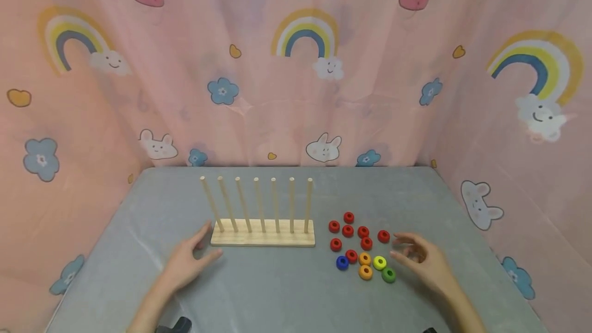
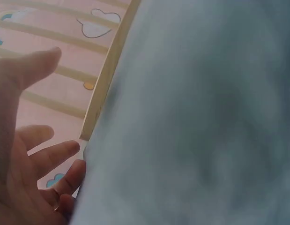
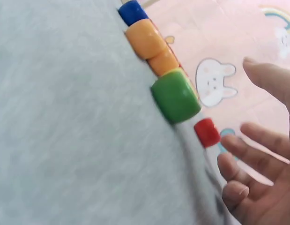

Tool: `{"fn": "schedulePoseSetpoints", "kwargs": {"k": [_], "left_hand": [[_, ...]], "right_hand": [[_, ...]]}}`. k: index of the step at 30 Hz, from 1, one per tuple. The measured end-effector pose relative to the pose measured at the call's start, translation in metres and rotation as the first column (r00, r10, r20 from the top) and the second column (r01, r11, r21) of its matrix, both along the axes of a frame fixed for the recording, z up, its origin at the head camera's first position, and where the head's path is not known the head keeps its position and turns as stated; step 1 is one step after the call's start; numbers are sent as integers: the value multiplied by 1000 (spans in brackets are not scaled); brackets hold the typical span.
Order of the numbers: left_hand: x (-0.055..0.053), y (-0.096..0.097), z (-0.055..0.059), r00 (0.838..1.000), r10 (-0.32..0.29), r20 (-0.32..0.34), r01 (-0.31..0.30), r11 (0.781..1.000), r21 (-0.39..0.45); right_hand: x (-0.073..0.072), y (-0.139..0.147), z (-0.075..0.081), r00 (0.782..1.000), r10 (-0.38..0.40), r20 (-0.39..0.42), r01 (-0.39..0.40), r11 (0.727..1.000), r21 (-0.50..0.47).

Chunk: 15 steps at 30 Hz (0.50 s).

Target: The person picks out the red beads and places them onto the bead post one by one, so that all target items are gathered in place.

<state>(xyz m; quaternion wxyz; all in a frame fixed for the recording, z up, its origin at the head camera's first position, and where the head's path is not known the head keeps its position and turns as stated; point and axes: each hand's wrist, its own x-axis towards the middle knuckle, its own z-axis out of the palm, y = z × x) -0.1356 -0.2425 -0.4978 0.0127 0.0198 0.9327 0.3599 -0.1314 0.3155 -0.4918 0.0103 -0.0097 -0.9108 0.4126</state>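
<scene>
At left, a left hand (image 1: 187, 261) is held over the grey table (image 1: 277, 297), its fingers (image 2: 55, 157) spread and loosely bent, the thumb parted from them, with nothing grasped. The near end of a pale wooden rack (image 1: 263, 240) is approached closely by the fingertips; whether contact is made cannot be told. Seven upright pegs (image 1: 260, 205) are carried by the rack's flat base in a single row, all of them bare. Farther right, thirteen beads are scattered loose on the table: eight red beads (image 1: 335, 248), mostly toward the back, with a blue bead (image 1: 342, 267), two orange beads (image 1: 365, 276), a yellow bead (image 1: 380, 267) and a green bead (image 1: 388, 279) grouped toward the front. At far right, a right hand (image 1: 427, 263) is poised just beside the cluster, its fingers half curled, thumb apart, and no bead is held. The scene is backed by a pink printed curtain (image 1: 259, 122).
</scene>
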Motion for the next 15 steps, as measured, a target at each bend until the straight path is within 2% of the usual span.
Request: {"fn": "schedulePoseSetpoints", "kwargs": {"k": [3, 8, 12, 15], "left_hand": [[-1, 2, -3, 1000, 5, 1, -5, 1000, 17], [-3, 6, -2, 999, 8, -42, -8, 1000, 6], [-6, 9, 0, 997, -12, -77, 11, 1000, -8], [-7, 11, 1, 996, -34, -77, 35, 999, 4]], "right_hand": [[3, 3, -6, 1000, 28, 8, -28, 999, -38], [6, 7, -12, 996, 75, -55, -80, 992, -98], [7, 10, -13, 994, 93, -53, -98, 989, -111], [7, 11, -16, 992, 109, -65, -116, 987, -114]]}}
